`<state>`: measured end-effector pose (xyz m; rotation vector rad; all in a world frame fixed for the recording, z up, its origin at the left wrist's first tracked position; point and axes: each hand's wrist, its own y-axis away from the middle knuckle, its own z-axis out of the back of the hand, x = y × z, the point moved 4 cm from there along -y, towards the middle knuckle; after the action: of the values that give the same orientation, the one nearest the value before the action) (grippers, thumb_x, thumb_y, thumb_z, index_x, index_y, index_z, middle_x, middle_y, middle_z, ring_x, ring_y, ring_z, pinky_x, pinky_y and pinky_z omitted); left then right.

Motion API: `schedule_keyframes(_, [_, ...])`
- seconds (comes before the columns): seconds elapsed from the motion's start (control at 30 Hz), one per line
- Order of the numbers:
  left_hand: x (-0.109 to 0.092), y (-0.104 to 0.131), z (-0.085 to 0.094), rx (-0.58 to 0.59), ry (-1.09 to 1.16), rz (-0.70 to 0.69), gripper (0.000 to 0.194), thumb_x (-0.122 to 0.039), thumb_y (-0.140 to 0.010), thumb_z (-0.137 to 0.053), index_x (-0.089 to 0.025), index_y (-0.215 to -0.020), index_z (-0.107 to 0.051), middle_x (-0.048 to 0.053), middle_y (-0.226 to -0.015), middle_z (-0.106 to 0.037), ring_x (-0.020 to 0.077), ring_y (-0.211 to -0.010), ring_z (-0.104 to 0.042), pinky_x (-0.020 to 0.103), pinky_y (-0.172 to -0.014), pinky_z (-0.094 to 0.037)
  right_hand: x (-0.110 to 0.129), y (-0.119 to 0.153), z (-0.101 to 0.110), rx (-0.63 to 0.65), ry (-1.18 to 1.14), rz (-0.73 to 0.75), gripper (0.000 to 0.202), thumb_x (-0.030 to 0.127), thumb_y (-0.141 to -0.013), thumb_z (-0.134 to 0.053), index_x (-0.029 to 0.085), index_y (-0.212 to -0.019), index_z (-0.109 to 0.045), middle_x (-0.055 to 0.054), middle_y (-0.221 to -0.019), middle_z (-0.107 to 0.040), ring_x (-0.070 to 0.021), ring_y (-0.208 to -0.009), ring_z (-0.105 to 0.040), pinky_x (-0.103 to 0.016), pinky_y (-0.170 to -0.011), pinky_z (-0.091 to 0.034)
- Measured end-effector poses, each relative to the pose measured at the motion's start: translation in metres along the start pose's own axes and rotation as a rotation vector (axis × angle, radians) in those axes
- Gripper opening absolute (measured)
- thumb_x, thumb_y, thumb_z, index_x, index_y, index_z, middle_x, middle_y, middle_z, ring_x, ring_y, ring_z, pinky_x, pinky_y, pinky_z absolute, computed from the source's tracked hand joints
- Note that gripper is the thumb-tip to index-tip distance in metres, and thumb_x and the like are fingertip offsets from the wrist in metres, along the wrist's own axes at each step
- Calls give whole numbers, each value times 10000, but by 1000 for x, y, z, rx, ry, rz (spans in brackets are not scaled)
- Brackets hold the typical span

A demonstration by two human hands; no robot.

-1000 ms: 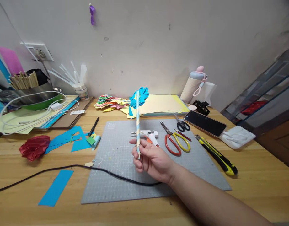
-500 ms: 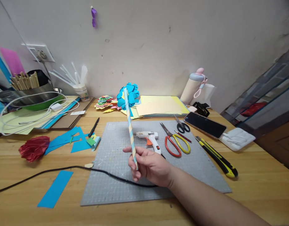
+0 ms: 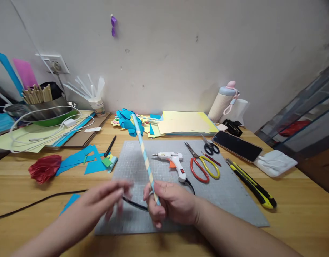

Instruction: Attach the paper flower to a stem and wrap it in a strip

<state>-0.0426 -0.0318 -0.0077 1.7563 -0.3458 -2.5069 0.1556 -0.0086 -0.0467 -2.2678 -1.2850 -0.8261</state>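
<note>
My right hand [image 3: 171, 203] is closed around the lower end of a paper flower's striped blue-and-cream stem [image 3: 146, 162]. Its blue petals [image 3: 126, 119] show behind the stem's top, which leans to the left. From the lower left, my left hand [image 3: 109, 200] reaches over the mat's edge, slightly blurred, with its fingers apart and nothing in them. Both hands are above a grey cutting mat [image 3: 228, 200]. Beyond my right hand lies a white hot glue gun [image 3: 171, 157], its black cord passing below my hands.
Scissors with red and yellow handles [image 3: 200, 166], small black scissors [image 3: 211, 148], a utility knife [image 3: 252, 185] and a phone [image 3: 236, 144] lie at right. Blue paper strips [image 3: 75, 160] and crumpled red paper [image 3: 45, 167] lie left. Paper sheets [image 3: 187, 123] stand stacked behind.
My left hand has come into view from the lower left. The flower head has tilted left and lower, while my right hand, still gripping the stem, has moved slightly down.
</note>
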Motion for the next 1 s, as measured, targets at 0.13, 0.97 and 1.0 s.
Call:
schedule_keyframes(0.13, [-49, -48, -37, 101, 497, -37, 439, -504, -800, -637, -229, -1142, -653, 79, -1108, -696, 222, -1039, -599, 300, -826, -475, -6, 2, -13, 190, -140, -83, 371, 537, -895, -521, 188, -1002, -584, 76, -502, -453, -104, -451, -439, -290, -558, -485])
schedule_keyframes(0.97, [-7, -66, -56, 18, 383, 24, 305, -445, -723, -730, -170, -842, -675, 25, -773, -694, 159, -786, -628, 243, -722, -458, -26, -6, 10, -471, 173, -122, 516, 575, -678, -709, 157, -909, -514, -24, -654, -674, -162, -579, -679, -281, -557, -503])
schedule_keyframes(1.0, [-7, -66, -56, 15, 382, 29, 318, -449, -715, -734, -165, -844, -676, 31, -770, -694, 163, -782, -626, 245, -718, -459, -26, -7, 11, -474, 173, -125, 525, 581, -669, -711, 159, -910, -512, -26, -660, -675, -163, -579, -678, -291, -563, -506])
